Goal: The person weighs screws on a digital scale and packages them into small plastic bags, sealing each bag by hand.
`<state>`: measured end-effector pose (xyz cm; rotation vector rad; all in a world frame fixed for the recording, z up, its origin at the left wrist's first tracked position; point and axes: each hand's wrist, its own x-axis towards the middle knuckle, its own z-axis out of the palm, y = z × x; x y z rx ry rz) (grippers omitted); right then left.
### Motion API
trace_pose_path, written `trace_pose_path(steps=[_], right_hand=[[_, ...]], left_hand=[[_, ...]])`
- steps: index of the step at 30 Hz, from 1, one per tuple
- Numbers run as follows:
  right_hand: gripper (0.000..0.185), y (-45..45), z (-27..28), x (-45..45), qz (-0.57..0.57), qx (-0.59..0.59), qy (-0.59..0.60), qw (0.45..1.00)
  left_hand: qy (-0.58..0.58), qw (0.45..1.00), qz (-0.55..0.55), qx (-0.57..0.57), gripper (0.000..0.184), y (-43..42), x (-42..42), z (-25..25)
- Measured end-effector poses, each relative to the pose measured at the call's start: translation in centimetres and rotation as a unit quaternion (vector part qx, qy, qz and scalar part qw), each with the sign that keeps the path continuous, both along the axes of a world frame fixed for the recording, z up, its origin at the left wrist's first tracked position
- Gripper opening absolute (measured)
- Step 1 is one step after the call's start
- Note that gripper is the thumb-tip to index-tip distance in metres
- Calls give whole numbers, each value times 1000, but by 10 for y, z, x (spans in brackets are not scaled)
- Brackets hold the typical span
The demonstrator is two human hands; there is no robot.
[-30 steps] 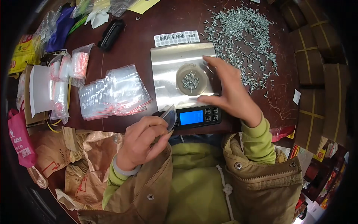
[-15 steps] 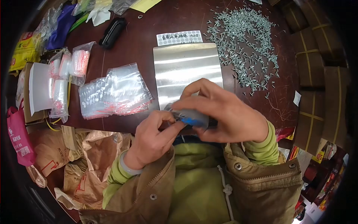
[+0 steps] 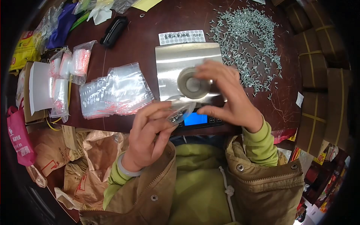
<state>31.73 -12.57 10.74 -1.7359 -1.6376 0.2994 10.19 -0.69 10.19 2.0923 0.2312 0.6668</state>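
My left hand (image 3: 150, 131) pinches a small clear zip bag (image 3: 183, 112) with some screws at its bottom, in front of the scale's left side. A round grey cup (image 3: 193, 83) stands on the metal plate of the digital scale (image 3: 170, 60), its open top facing me. My right hand (image 3: 232, 95) is at the cup's right side, fingers stretched and blurred over its rim. Its thumb is apart from the cup, above the lit blue display (image 3: 195, 119). Whether the fingertips touch the rim is hard to see.
Loose screws (image 3: 247, 41) lie spread at the back right. Flat clear bags with red edges (image 3: 127, 90) are stacked left of the scale. A sticker sheet with handwriting (image 3: 182, 37) lies behind it. Bag rolls (image 3: 80, 62), a black case (image 3: 113, 32) and cardboard boxes (image 3: 313, 75) surround these.
The grey cup, earlier tilted between my hands, now stands on the scale plate. My right hand has moved up and away from my left, uncovering the display. The bag stays in my left hand.
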Motion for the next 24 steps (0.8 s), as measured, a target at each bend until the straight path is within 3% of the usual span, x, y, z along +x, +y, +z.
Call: trace_pose_path(steps=[1,4,5,11,17,20,24], right_hand=[[41,2,7,-6,44,27,73,996],[24,-5,9,-16,88,22,-20,996],[17,-4,11,-21,61,68,-23,996],[21,-4,7,-38,71,97,-20,992],[22,-2,5,-41,60,91,-8,994],[23,-6,5,-43,76,108,-62,989],[22,-7,8,-45,90,141,-68,984]], left_hand=[[-10,1000,-15,-9,13,0,1,0],[-42,997,-55,-36,12,-2,2,-1],[-55,996,-53,-50,16,-4,3,-2],[31,997,-35,-64,21,-7,8,8],[31,990,-38,-132,13,-4,3,4],[19,987,-60,-147,12,-4,1,3],[15,962,-89,-257,14,-4,0,3]])
